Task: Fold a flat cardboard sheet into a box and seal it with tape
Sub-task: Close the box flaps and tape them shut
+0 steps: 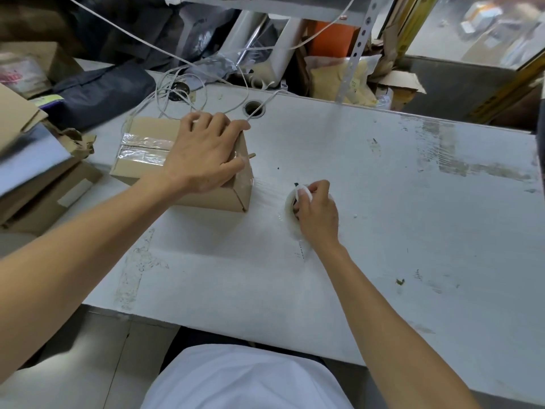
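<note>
A small brown cardboard box, its top seam covered with clear shiny tape, sits on the left part of the scuffed white table. The left hand lies flat on the box's right end, fingers spread and straight. Just right of the box, the right hand curls its fingers round a clear tape roll, from which a transparent strip stretches to the box.
</note>
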Motion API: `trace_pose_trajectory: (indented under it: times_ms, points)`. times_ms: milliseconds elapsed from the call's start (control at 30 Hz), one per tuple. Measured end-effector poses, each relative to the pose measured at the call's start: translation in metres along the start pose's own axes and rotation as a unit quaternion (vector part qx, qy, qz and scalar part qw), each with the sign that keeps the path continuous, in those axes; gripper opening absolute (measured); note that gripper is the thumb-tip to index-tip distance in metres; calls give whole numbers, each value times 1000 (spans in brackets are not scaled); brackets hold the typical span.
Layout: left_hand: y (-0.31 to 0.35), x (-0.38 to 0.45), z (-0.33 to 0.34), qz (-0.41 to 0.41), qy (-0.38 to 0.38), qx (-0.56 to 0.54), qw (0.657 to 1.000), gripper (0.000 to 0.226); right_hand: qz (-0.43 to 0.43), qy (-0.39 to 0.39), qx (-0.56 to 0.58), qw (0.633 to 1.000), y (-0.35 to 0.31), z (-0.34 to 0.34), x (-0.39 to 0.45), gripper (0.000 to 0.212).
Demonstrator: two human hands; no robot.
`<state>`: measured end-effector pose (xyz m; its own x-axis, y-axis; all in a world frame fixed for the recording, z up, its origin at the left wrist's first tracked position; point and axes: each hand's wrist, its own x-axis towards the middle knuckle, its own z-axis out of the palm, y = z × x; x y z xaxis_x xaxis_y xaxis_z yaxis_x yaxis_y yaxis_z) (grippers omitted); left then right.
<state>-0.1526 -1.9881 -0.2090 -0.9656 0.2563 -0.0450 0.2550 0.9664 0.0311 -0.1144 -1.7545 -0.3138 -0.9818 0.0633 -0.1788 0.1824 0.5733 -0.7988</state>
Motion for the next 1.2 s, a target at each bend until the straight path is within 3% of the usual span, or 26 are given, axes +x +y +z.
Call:
trace_pose_trajectory:
  times_ms: [267, 400, 500, 600, 667, 733, 833, 933, 1067, 1200]
  points:
    - [8, -16, 0, 24, 6, -2, 1000, 62, 70, 119, 173, 975, 24, -44, -15, 10]
    - [28, -24, 0, 46, -19, -23, 999, 63, 151, 184, 143, 961, 52, -52, -29, 11]
    - [39, -26, 2, 55, -24, -27, 998, 62, 174, 161, 57, 970, 67, -47, -36, 15]
    - [41, -27, 2, 49, -27, -27, 998, 63, 160, 106, -47, 980, 73, -42, -40, 30]
    - [40, -29, 0, 40, -32, -30, 998, 65, 158, 108, -75, 979, 65, -41, -44, 41]
    - [38, -33, -3, 38, -38, -31, 998, 67, 130, 149, -47, 979, 41, -36, -53, 38]
    - [36, -35, -5, 41, -59, -32, 997, 68, 18, 212, 51, 976, -22, -14, -75, 19]
    - [38, -30, -8, 28, -80, -32, 996, 69, -52, 228, 127, 964, -81, 14, -102, 14]
    - [36, -27, -16, 16, -115, -41, 992, 74, -52, 244, 103, 963, -106, 48, -118, 21]
    - [24, -25, -24, 13, -142, -85, 986, 63, -20, 227, 136, 964, -109, 55, -117, 15]
